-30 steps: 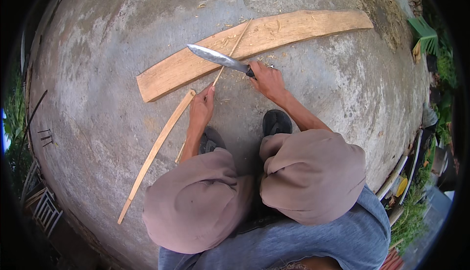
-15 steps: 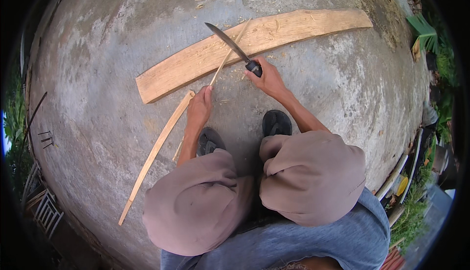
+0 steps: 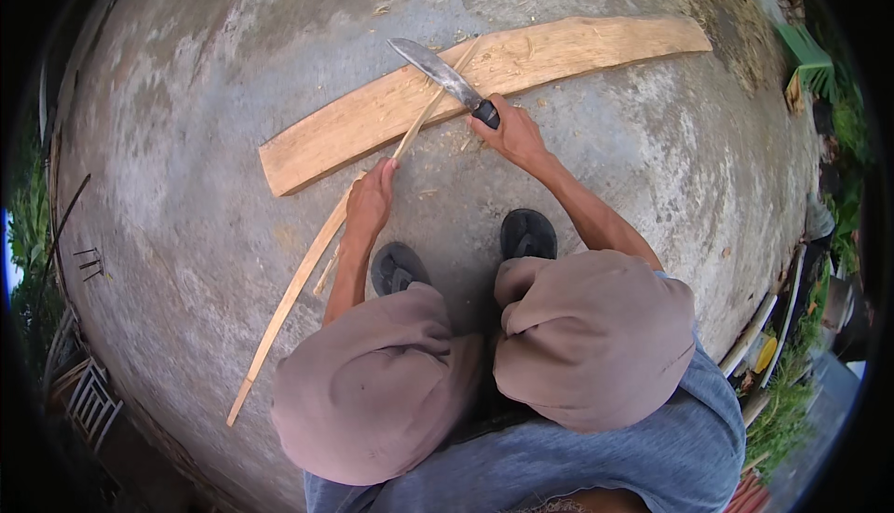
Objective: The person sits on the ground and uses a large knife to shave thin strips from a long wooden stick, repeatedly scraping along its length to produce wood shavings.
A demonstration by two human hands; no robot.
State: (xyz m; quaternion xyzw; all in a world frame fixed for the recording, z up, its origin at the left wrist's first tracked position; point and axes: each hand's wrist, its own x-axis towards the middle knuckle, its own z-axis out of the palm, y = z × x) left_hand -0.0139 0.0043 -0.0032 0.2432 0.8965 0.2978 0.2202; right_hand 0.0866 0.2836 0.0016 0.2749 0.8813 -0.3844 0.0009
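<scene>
My right hand is closed round the black handle of a large knife. Its broad grey blade points up and left, lying across a thin wooden strip. The strip is gripped in my left hand, and its far end rests over a long, slightly curved wooden plank on the ground. Below my left hand, part of the strip shows again beside my wrist. A second, wider wooden strip lies on the concrete to the left, its upper end partly behind my left hand.
Wood shavings are scattered on and around the plank over the rough concrete floor. My feet in dark sandals stand just nearer than the plank. A white rack is at the left edge, plants at the right.
The knife blade has turned so its flat side faces up more, staying over the strip. My left hand has shifted slightly left and up, drawing the strip with it.
</scene>
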